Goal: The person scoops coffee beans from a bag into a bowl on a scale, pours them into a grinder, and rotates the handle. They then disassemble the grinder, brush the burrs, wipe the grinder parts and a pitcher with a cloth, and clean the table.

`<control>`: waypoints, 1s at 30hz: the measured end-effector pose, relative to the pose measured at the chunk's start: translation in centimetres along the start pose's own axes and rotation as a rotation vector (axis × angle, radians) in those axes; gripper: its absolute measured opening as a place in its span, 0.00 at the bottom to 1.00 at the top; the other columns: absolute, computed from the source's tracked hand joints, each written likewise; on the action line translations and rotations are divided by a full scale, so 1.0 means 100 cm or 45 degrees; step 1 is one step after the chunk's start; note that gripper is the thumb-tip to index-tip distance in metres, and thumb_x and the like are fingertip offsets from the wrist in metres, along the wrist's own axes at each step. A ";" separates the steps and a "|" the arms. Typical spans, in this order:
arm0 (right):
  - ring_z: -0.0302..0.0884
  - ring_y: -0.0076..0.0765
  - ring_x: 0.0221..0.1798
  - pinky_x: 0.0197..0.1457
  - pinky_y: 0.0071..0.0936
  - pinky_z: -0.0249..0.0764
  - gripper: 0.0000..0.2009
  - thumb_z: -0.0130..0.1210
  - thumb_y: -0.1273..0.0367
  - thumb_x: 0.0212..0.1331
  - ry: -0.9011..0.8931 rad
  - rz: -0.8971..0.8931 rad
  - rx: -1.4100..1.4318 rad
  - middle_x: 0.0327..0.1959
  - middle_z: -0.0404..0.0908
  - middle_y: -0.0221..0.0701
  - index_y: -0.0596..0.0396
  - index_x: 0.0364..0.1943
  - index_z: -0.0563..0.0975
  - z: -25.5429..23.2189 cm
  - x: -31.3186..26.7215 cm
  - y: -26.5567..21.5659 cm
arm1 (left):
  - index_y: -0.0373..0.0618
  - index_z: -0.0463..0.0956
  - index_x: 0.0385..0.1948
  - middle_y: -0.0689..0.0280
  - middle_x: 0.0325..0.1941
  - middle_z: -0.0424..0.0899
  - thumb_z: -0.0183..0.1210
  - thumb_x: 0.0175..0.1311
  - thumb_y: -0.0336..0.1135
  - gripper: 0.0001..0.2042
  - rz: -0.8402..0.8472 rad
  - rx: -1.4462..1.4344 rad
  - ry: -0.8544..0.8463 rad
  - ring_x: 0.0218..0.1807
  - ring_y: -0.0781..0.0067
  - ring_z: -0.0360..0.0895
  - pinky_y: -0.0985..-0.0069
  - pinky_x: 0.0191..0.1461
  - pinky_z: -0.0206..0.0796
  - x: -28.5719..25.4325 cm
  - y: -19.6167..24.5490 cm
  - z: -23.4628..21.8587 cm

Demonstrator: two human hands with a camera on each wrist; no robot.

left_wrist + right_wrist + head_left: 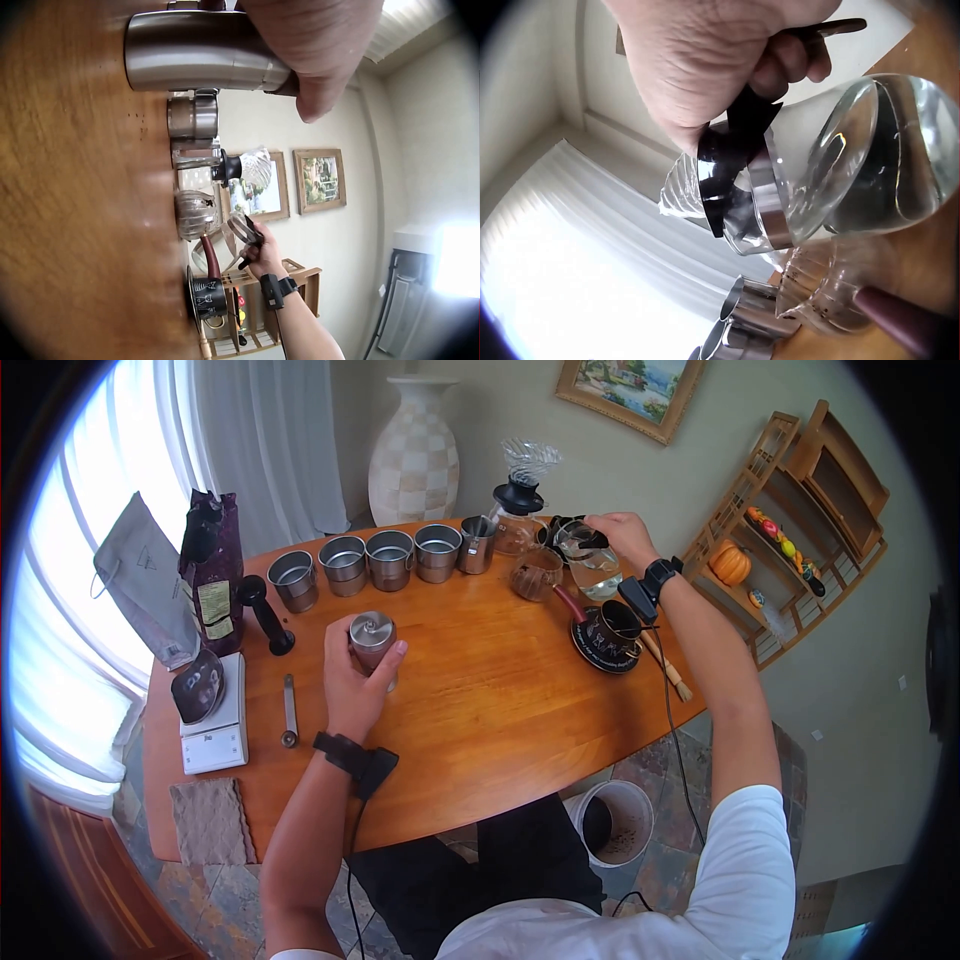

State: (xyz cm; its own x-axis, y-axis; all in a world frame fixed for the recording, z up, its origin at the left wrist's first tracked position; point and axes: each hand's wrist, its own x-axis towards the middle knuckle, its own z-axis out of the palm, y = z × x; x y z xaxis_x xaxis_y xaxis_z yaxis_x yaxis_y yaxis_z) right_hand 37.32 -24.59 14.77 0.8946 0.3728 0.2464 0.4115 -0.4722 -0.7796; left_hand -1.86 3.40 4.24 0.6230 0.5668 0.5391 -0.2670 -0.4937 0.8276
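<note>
At the table's left-centre, my left hand [358, 670] wraps round a steel hand coffee grinder [372, 632], which stands upright with a small knob on its domed top. The left wrist view shows its smooth metal side [199, 51]. At the back right, my right hand [622, 535] grips the black handle of a glass carafe [597, 572] holding clear liquid. In the right wrist view the carafe [885, 154] has a metal band and black collar beneath the thumb side of my hand. A ribbed glass server [537, 575] stands beside it, speckled with dark bits.
Several steel cups [390, 560] line the back, near a glass dripper [530, 460]. A black cup [612, 625] sits on a saucer beside a brush [668, 665]. At left are a scale [215, 745], coffee bag [215, 570] and cloth [212, 822]. A bucket [630, 825] stands below.
</note>
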 end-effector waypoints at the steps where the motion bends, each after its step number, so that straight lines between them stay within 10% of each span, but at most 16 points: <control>1: 0.82 0.27 0.32 0.41 0.28 0.77 0.21 0.69 0.56 0.60 0.000 -0.014 -0.021 0.30 0.88 0.30 0.65 0.37 0.88 0.000 0.001 0.000 | 0.39 0.72 0.55 0.62 0.53 0.74 0.73 0.62 0.34 0.24 0.007 0.002 0.005 0.54 0.69 0.78 0.71 0.59 0.71 0.000 -0.001 0.000; 30: 0.87 0.40 0.38 0.49 0.34 0.80 0.23 0.67 0.52 0.57 -0.044 -0.108 -0.463 0.34 0.90 0.41 0.61 0.39 0.89 -0.006 -0.004 -0.016 | 0.40 0.74 0.53 0.60 0.54 0.73 0.74 0.61 0.36 0.23 0.042 0.055 0.035 0.53 0.64 0.77 0.70 0.57 0.72 0.000 0.000 -0.001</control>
State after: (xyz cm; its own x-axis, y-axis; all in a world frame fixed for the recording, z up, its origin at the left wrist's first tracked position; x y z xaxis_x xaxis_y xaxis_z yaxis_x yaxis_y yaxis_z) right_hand 36.39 -24.47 16.26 0.8510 0.4463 0.2768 0.5241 -0.6894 -0.5001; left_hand -1.96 3.44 4.29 0.5941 0.5671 0.5705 -0.2548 -0.5401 0.8021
